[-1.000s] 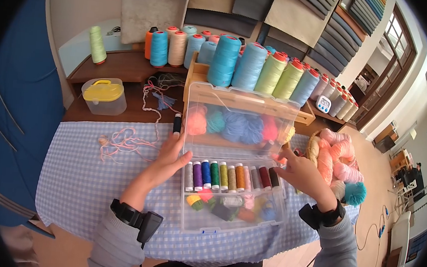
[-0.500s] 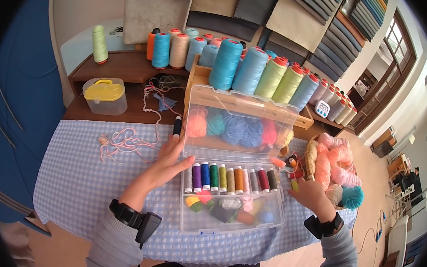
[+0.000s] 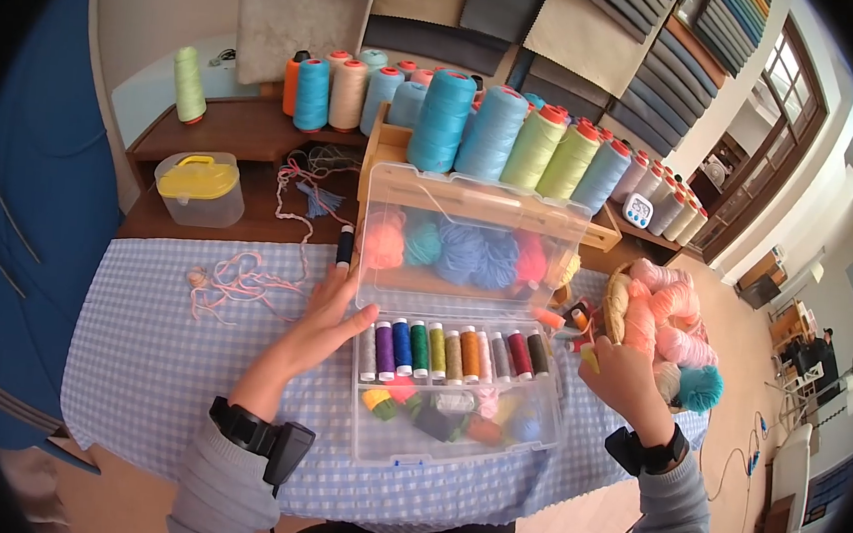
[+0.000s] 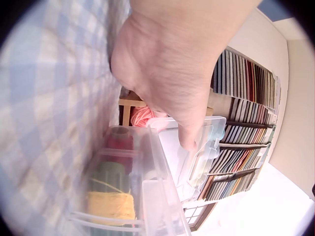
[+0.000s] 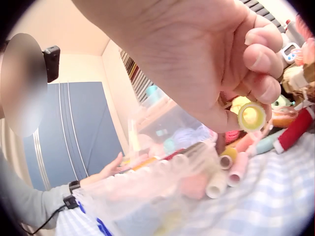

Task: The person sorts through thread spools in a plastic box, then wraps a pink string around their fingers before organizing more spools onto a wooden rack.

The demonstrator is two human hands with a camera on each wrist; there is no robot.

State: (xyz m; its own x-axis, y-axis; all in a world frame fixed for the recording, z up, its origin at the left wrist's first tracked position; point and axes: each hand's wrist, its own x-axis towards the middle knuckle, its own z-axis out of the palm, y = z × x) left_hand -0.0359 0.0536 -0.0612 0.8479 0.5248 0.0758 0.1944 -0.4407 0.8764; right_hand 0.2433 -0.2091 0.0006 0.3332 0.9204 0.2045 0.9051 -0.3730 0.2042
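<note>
My right hand (image 3: 628, 381) pinches a small yellow thread spool (image 5: 251, 118) beside the wicker basket; its hollow end faces the right wrist camera. Straight-fingered, my left hand (image 3: 316, 328) rests at the left side of the clear plastic box (image 3: 452, 449), thumb toward its hinge edge. The lid (image 3: 464, 300) stands raised. A row of thread spools in many colours, among them a purple spool (image 3: 384, 350), fills the box's upper compartment, and small yarn balls show through its lower part. A black spool (image 3: 346, 247) stands just beyond my left fingertips.
Loose spools, one of them red (image 5: 295, 130), lie between box and basket (image 3: 616, 306) of pink yarn. Large thread cones (image 3: 438, 117) line a wooden rack behind. Tangled pink yarn (image 3: 240, 287) and a yellow-lidded tub (image 3: 197, 188) are at the left.
My right hand has moved from the box's right end out to the loose spools by the basket and taken hold of the yellow spool. The left hand has stayed by the box.
</note>
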